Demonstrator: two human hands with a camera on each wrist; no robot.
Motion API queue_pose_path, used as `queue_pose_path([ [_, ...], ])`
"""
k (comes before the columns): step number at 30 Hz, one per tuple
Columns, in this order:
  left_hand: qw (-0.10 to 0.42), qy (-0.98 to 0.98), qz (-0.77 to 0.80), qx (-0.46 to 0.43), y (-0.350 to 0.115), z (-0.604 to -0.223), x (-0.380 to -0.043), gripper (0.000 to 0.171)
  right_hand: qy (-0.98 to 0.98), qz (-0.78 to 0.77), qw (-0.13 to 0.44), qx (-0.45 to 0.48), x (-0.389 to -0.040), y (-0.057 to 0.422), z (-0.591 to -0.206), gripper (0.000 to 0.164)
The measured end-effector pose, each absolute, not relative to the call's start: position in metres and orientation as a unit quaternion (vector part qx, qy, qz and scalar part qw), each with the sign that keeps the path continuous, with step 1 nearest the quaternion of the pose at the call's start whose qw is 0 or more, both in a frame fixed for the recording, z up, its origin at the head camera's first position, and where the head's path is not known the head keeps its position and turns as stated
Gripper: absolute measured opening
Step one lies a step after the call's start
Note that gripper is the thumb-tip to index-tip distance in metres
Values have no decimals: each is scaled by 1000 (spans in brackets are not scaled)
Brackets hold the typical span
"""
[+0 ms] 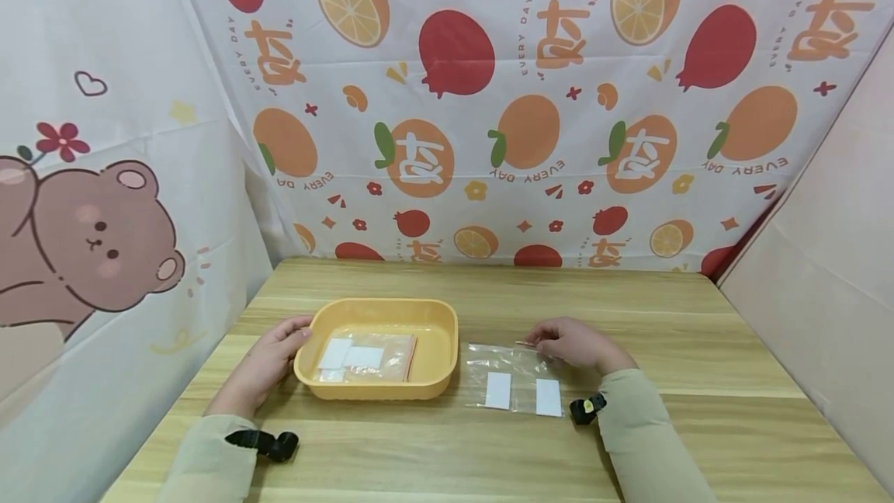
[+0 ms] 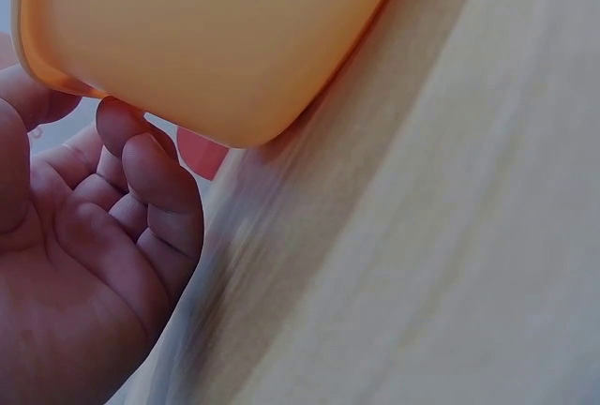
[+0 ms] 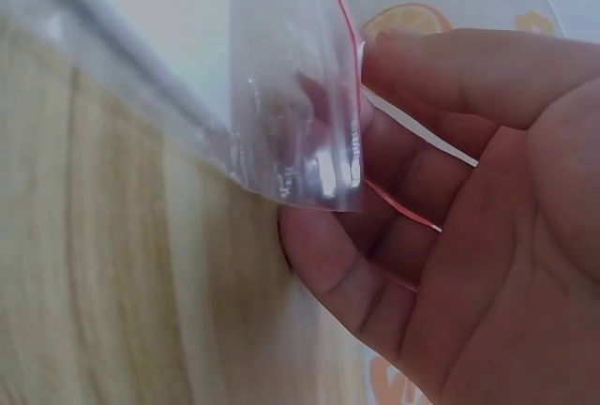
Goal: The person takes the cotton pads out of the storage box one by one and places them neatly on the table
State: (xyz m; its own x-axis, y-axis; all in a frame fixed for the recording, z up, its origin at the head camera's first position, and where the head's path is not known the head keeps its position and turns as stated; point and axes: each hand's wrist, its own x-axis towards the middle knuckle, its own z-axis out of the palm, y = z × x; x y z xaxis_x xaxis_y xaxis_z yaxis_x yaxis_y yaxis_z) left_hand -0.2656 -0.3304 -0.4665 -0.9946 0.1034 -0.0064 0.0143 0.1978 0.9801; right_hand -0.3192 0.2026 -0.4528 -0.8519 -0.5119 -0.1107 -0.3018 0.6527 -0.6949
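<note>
My left hand (image 1: 278, 349) holds the left side of a yellow plastic basin (image 1: 377, 392) by its rim. In the left wrist view, the thumb and fingers of that hand (image 2: 103, 236) meet at the lip of the basin (image 2: 206, 39). Inside the basin lies a clear zip-lock bag (image 1: 394, 359) with white rectangular pieces (image 1: 365, 358). To the right, my right hand (image 1: 576, 344) pinches the far edge of another clear zip-lock bag (image 1: 522, 386), which shows two white rectangles. Up close, the fingers of the right hand (image 3: 469, 189) are at the red-lined edge of this bag (image 3: 291, 114).
A wood-grain table (image 1: 433, 456) carries the basin and the bag. Behind it hangs a fruit-print cloth (image 1: 461, 123), and a bear-print cloth (image 1: 91, 239) hangs on the left. A black wrist camera (image 1: 275, 445) is strapped on the left sleeve, another (image 1: 585, 410) on the right.
</note>
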Motion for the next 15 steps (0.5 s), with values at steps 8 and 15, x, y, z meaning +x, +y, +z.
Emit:
queue_pose_path([
  [8,36,772,633,30,-330,-466,-264,55,903,-356,138,-196,-314,201,-448,25],
  [15,38,770,636,31,-330,-466,-264,54,907,-354,118,-193,-313,201,-446,26],
])
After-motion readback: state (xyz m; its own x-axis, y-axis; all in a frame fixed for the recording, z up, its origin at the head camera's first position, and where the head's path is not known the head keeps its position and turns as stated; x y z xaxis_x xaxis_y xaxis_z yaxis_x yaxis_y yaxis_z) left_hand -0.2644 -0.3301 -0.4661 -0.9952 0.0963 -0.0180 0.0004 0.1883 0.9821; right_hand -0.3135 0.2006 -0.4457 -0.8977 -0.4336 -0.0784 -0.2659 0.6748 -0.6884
